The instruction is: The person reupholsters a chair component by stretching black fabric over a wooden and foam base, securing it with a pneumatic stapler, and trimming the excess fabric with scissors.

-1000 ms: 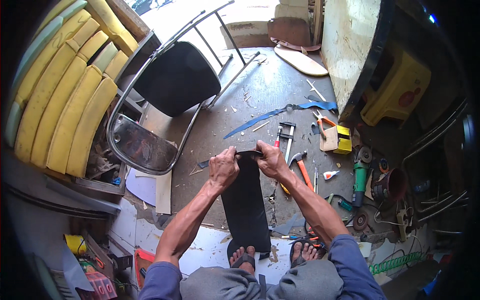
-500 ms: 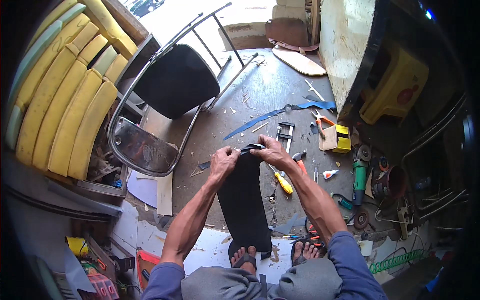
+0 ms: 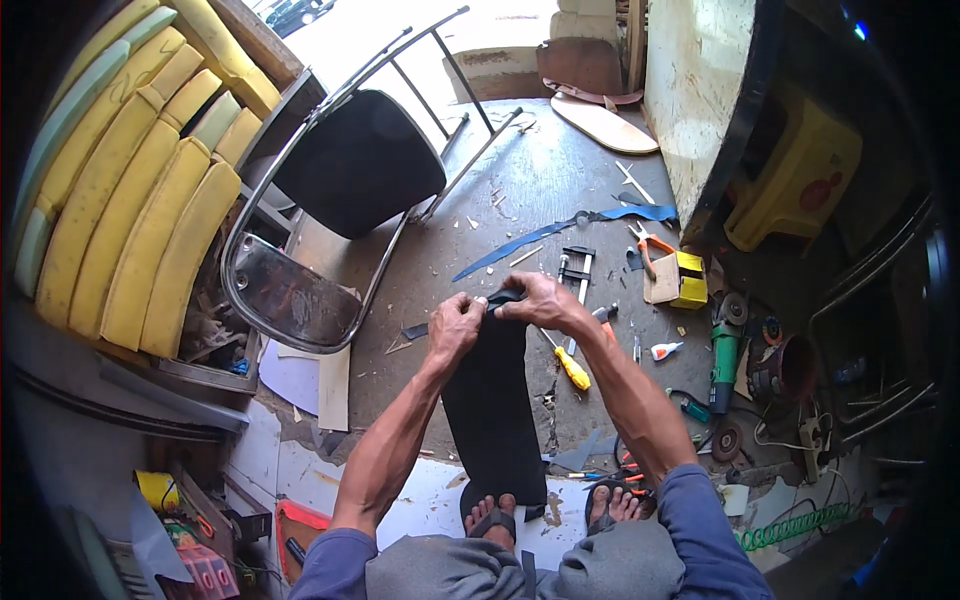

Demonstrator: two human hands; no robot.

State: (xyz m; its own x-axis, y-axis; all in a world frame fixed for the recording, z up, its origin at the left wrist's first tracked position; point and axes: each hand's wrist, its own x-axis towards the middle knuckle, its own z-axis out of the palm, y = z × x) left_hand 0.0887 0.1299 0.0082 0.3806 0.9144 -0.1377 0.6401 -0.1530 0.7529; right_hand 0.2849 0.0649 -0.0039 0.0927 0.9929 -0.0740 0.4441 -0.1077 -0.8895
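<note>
A long strip of black sheet material, fabric or vinyl (image 3: 490,400), hangs from my two hands down to my sandalled left foot, which touches its lower end. My left hand (image 3: 457,325) pinches the strip's top left corner. My right hand (image 3: 540,303) has its thumb and fingers closed on the top right edge. Between the hands the upper edge looks folded over. Past my right hand lie a black clamp (image 3: 577,270), a hammer (image 3: 603,318) partly behind my wrist, and a yellow-handled screwdriver (image 3: 572,372).
A metal-framed chair with a black seat (image 3: 360,165) lies tipped at the left, beside stacked yellow foam pads (image 3: 150,200). To the right are orange-handled pliers (image 3: 650,245), a yellow box (image 3: 690,280), a glue bottle (image 3: 666,350) and a green angle grinder (image 3: 724,350). Blue offcuts (image 3: 530,238) lie ahead.
The folded upper edge has turned over, so its paler underside shows less. My right hand's fingers have curled further down over it. The view has shifted slightly.
</note>
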